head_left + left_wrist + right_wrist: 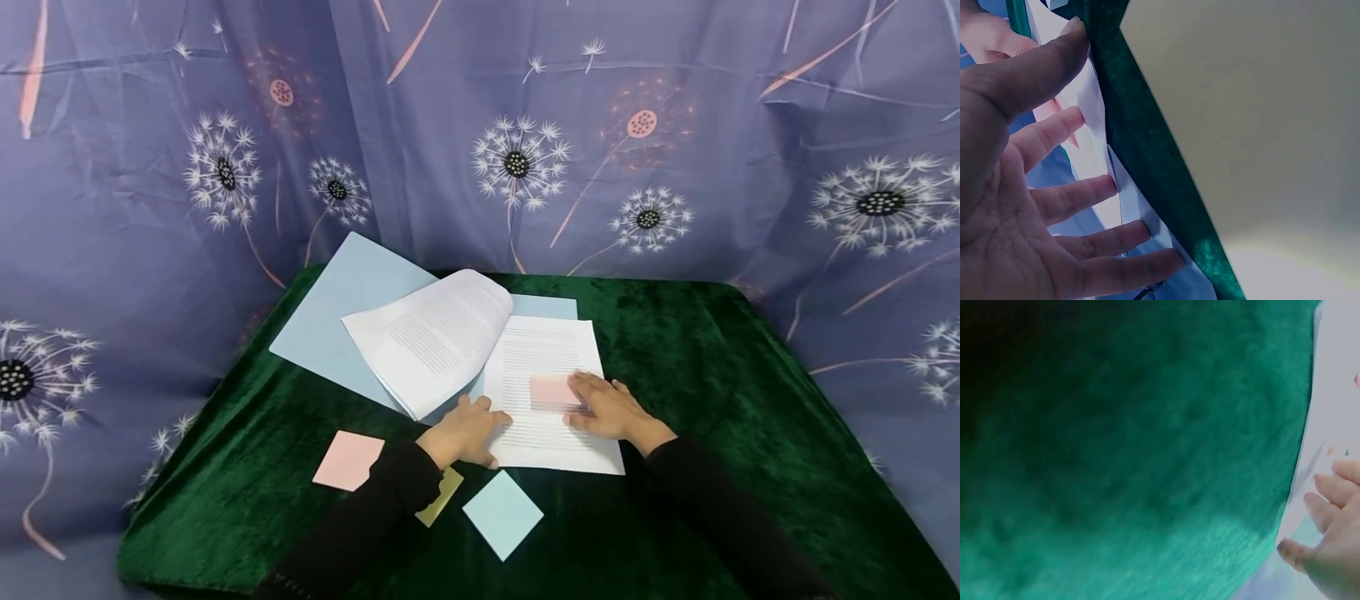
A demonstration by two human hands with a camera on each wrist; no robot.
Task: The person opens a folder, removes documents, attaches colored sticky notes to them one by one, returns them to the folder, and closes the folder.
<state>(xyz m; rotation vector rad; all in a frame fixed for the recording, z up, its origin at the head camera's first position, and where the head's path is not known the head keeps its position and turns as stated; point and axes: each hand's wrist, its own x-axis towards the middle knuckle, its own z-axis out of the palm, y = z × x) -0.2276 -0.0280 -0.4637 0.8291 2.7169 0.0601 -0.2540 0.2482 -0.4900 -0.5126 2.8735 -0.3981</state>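
A stapled-looking stack of printed sheets lies folded open, its printed page [555, 446] flat and its turned pages [435, 329] curling up to the left. My right hand [611, 408] lies over a pink sticky note [549, 392] on the page, fingers extended across the note's right part. In the right wrist view that hand [1335, 531] shows straight fingers beside the paper's edge. My left hand [467, 432] rests with fingers spread at the page's lower left edge. Seen from the left wrist, its fingers [1094, 190] are apart and hold nothing.
Blue folder [322, 325] lies beneath the sheets. Nearer me are a pink pad [348, 460], a yellow pad [441, 497] partly under my left sleeve, and a light blue pad [502, 514]. Green velvet cloth [720, 375] covers the table; a dandelion-patterned curtain [435, 125] hangs behind.
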